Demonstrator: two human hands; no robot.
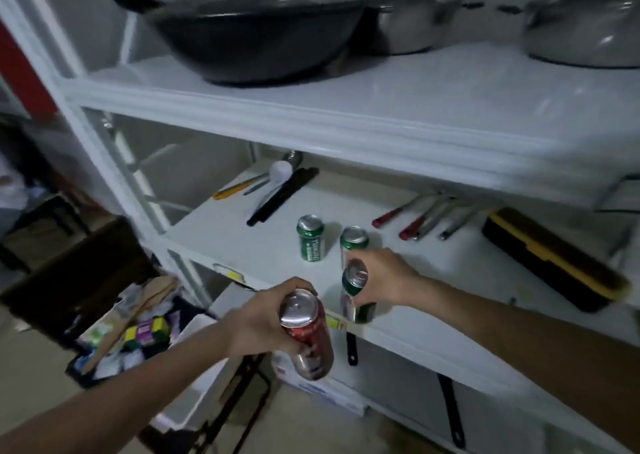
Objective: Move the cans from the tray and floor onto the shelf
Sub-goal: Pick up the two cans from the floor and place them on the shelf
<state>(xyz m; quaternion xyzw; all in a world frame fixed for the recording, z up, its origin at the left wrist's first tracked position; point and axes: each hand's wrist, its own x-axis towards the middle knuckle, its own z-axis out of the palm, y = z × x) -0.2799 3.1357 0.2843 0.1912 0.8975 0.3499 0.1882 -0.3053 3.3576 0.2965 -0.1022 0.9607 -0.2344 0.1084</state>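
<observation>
A: What's closest to the viewer?

B: The left hand [263, 318], wrapped around a red can [308, 336] held in the air just off the front edge of the white shelf [242, 249].

A: And the rest, biggest first?

B: That shelf; then the right hand [381, 277], closed on a green can [356, 297] at the front edge, seemingly touching down. Two green cans [310, 237] stand behind it, mid-shelf.

A: Risks?

B: The green can sits close to the edge and could tip off on release; either hand could also knock the nearer standing can.

A: Anything unclear?

B: Motion blur smears labels. No tray is identifiable, and the held green can's base is hard to make out.
</observation>
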